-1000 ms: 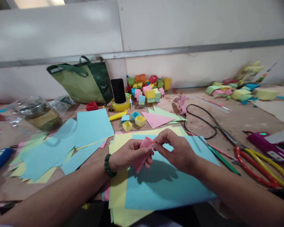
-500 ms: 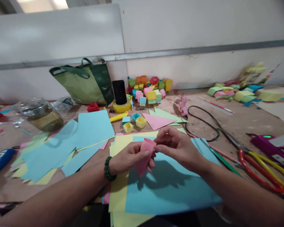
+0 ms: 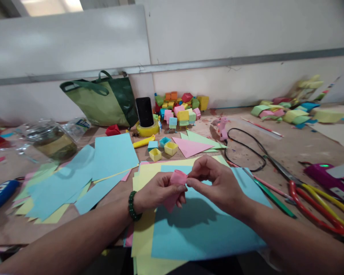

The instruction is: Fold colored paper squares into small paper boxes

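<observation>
A small pink folded paper (image 3: 178, 177) with a rounded open top and a pointed lower end is held over the stacked sheets. My left hand (image 3: 160, 191) wraps its lower part, the thumb across the front and the fingers behind. Thumb and forefinger of my right hand (image 3: 213, 181) pinch at the paper's upper right edge. Below both hands lies a large blue sheet (image 3: 206, 236) on top of a yellow sheet (image 3: 143, 236). My left wrist wears a green bead bracelet (image 3: 133, 206).
Blue and yellow paper boxes (image 3: 171, 148) and paper triangles (image 3: 190, 147) lie just beyond my hands. Scissors (image 3: 312, 202), a green-handled tool (image 3: 278, 200) and a corded pink glue gun (image 3: 223, 128) are on the right. Cut sheets (image 3: 114, 156) spread left; a phone (image 3: 145, 111) stands behind.
The pink paper has tipped and dropped slightly, with my left thumb higher across it. My right hand has shifted a little, still at its upper right edge.
</observation>
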Available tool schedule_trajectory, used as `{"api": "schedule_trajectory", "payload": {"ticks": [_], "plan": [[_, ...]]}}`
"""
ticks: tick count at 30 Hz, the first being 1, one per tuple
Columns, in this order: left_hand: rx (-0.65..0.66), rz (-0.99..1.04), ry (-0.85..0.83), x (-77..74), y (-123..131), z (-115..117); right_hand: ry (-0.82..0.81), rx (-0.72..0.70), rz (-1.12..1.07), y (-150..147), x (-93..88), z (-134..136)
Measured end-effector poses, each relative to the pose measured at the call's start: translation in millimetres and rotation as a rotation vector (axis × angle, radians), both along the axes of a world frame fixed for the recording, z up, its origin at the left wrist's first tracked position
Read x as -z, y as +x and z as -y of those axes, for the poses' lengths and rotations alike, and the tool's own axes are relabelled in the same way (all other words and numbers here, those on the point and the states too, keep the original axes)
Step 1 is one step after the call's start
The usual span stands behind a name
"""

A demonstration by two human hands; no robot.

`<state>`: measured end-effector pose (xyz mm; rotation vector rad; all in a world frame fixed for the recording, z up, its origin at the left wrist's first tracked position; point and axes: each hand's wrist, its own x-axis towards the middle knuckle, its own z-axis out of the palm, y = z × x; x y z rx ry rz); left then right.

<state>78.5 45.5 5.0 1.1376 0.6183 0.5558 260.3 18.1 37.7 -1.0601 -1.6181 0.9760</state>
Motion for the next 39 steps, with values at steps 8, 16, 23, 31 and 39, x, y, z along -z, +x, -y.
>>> {"api": "schedule_trajectory", "payload": {"ticks": [8, 16, 23, 31, 39], "plan": [[-0.005, -0.006, 0.092, -0.9, 0.2, 1.7, 0.286, -0.017, 0.068, 1.0, 6.9, 4.4], [-0.055, -0.028, 0.127, 1.3, 2.4, 5.6, 0.431, 0.103, 0.281, 1.4, 9.8, 8.0], [-0.1, -0.033, 0.227, 2.3, 2.0, 6.2, 0.324, 0.077, 0.185, 0.4, 8.2, 5.0], [-0.278, -0.167, 0.651, -8.8, -4.4, 5.1, 0.574, 0.092, 0.375, 2.9, 8.3, 8.9], [-0.296, -0.142, 0.691, -8.9, -6.2, 3.9, 0.599, 0.057, 0.404, 4.1, 6.8, 8.4]]}}
